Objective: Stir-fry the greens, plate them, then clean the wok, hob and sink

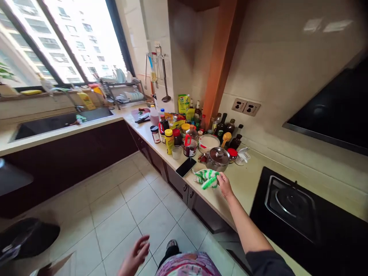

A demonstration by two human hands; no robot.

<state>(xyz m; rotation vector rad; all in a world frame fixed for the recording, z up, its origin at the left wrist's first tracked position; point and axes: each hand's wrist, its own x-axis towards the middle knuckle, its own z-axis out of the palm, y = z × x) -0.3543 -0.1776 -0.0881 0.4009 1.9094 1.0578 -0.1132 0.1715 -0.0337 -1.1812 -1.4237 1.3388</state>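
Hangs empty with the left hand (134, 257) at seven o'clock in view, fingers loosely parted. Pinches the striped cloth (207, 177) over the counter (247, 178) with the nearer right hand (225, 186), spread lengthwise from the grip toward nine o'clock, just beside the phone (186, 167) at ten.

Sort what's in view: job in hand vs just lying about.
Apparently in use: green-and-white cloth, gripped by the right hand; countertop below it.
Probably just lying about: phone; lidded pot; clear cup; yellow-capped bottle.
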